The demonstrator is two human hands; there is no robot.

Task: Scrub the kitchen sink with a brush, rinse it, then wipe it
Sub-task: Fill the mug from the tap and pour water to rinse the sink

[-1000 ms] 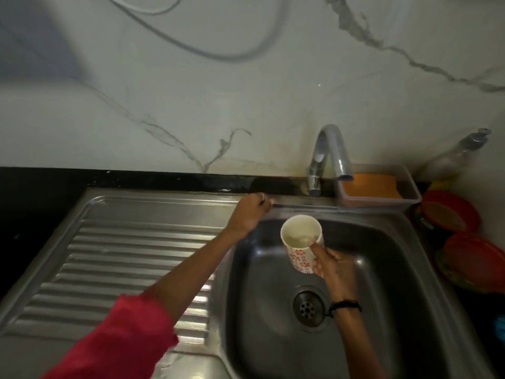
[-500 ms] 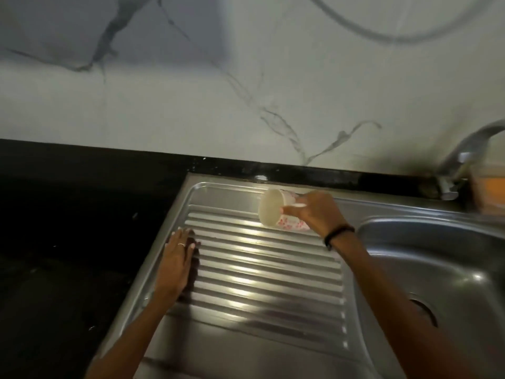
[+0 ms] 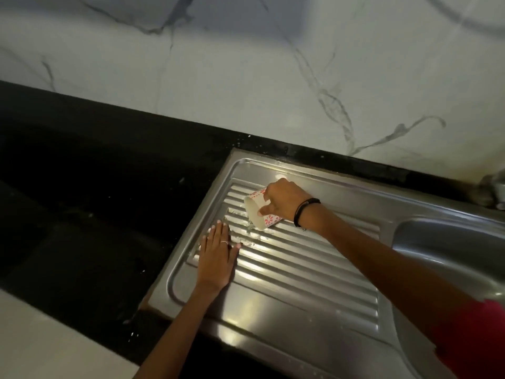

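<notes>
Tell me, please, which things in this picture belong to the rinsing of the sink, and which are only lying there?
Belong to the job:
- cup, tipped, pouring water
- right hand holding the cup
- left hand flat on the drainboard
- sink basin

Only there:
- tap base
- black counter
- marble wall

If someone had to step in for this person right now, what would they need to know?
Right hand: holds the cup tipped on its side, pouring water onto the ribbed draining board.
Left hand: flat and open on the board's left part, beside the splash; nothing visible in it.
Sink basin: at the right edge, only partly in view. No brush or cloth visible.
Done: the board is being rinsed; whether scrubbing is finished cannot be told.
Left: finish rinsing, then wipe the sink and board dry.
</notes>
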